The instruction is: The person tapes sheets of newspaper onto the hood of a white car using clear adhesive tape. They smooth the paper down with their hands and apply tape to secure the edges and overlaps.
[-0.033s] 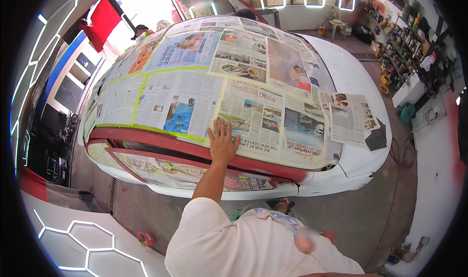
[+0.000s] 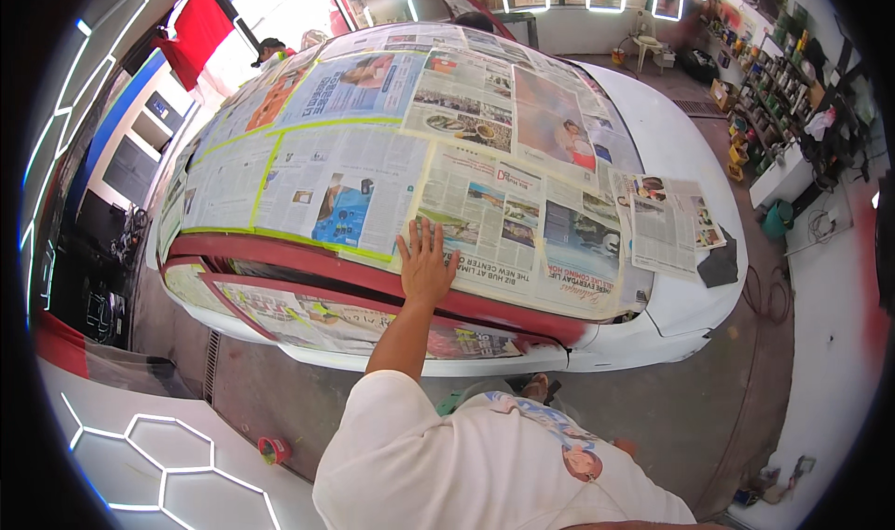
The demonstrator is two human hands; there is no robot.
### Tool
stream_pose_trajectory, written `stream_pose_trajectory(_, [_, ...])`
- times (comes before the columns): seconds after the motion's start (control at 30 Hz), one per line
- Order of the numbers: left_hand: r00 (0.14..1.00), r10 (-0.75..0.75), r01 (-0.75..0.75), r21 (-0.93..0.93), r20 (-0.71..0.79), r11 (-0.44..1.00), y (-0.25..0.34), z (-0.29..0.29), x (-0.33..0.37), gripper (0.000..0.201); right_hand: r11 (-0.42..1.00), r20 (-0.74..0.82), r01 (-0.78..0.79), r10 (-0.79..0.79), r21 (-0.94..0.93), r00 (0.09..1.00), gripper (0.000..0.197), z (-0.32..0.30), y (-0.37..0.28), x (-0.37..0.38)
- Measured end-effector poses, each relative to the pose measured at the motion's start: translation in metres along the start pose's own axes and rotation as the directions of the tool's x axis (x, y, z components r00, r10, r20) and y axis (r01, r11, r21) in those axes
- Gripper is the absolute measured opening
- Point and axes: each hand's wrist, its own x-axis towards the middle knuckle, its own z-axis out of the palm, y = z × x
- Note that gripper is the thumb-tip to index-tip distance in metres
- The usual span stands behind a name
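My left hand (image 2: 428, 261) lies flat with its fingers spread on the newspaper sheet (image 2: 485, 218) at the near side of a car's roof. Its palm rests by the sheet's lower left corner, close to the red roof edge (image 2: 322, 255). Several newspaper sheets cover the roof and glass, joined with yellow-green tape (image 2: 266, 180) and paler masking tape. The near side windows are papered too. The car's lower body and the panel to the right (image 2: 676, 278) are white. My right hand is not in view.
Loose newspaper pieces (image 2: 664, 222) and a dark grey sheet (image 2: 719, 263) lie on the white panel. Shelves of cans and bottles (image 2: 778, 87) line the right wall. A red bucket (image 2: 273, 450) stands on the floor behind me. Another person (image 2: 270, 51) is beyond the car's far left.
The view has shifted very slightly. My left hand stays on the newspaper with its fingers spread.
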Motion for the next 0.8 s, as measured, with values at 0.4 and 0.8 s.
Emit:
stream_pose_trajectory(0.4, [0.996,-0.011,0.012,-0.015,0.083,1.000,0.002,-0.008,0.009,0.075,0.963,-0.132,0.037,-0.001,0.265,0.991,0.017,-0.001,0.011,0.018])
stream_pose_trajectory(0.8, [1.000,0.013,-0.014,0.022,0.021,1.000,0.002,-0.009,0.010,0.074,0.756,-0.397,-0.114,0.458,0.644,0.795,0.054,-0.013,-0.035,0.050])
